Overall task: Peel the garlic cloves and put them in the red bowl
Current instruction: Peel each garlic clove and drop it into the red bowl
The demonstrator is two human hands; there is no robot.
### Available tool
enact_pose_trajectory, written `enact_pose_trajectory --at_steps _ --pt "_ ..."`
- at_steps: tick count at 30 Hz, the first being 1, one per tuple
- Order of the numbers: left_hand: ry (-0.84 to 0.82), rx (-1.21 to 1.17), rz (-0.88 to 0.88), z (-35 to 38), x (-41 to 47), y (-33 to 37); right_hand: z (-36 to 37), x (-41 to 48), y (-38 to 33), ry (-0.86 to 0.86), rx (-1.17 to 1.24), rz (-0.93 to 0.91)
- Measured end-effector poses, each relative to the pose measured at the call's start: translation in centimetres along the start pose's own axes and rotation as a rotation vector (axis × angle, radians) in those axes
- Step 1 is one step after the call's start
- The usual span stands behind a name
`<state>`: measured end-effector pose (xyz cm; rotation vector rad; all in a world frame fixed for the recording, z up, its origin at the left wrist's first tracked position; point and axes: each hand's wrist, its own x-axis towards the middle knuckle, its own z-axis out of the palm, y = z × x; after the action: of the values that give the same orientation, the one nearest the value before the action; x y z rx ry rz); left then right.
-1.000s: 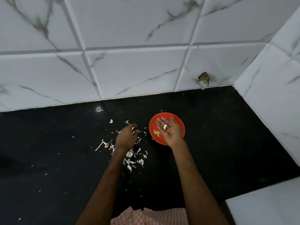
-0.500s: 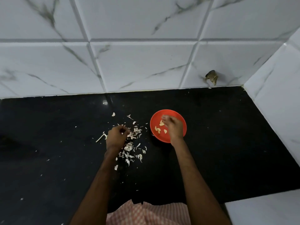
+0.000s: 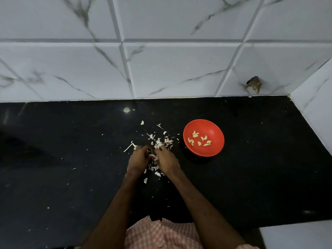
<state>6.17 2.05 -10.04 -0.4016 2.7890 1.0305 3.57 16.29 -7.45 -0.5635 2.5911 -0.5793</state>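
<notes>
Left hand (image 3: 139,159) and right hand (image 3: 167,160), reaching forward from above a checked garment (image 3: 161,232) at the near edge, met over the black counter (image 3: 71,177). Both hands showed their backs to the camera with the fingers curled inward. Their fingertips came together on a small pale piece (image 3: 152,156), which they pinched between them. Whether this piece was a whole clove or only skin could not be told.

Loose garlic skins (image 3: 159,141) lay scattered on the counter under and just beyond the hands, with a few stray flakes nearer the person. A thin pale stem (image 3: 129,147) lay just left of the left hand's fingertips.

To the right of the skins, apart from both hands, the red bowl (image 3: 215,126) stood upright on the counter. Several peeled garlic cloves (image 3: 199,140) lay loose on its floor.

Behind the counter rose a white tiled wall (image 3: 161,69) with grey veining. It met a second tiled face at the right-hand corner. A dark irregular mark (image 3: 254,84) sat low on the back wall near that corner.
</notes>
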Motion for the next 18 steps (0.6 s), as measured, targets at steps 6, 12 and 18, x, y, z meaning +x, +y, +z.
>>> enact_pose_trajectory --at_steps 6,12,18 --pt "-0.003 0.028 -0.029 -0.4 0.8 -0.3 -0.3 0.4 1.0 0.139 0.064 0.066" --pt "0.073 -0.282 -0.061 -0.9 1.4 -0.3 -0.5 0.8 1.6 0.189 0.121 0.058" --pt "0.070 -0.451 0.010 -1.4 1.5 0.5 -1.0 1.8 -0.1 0.320 0.272 0.038"
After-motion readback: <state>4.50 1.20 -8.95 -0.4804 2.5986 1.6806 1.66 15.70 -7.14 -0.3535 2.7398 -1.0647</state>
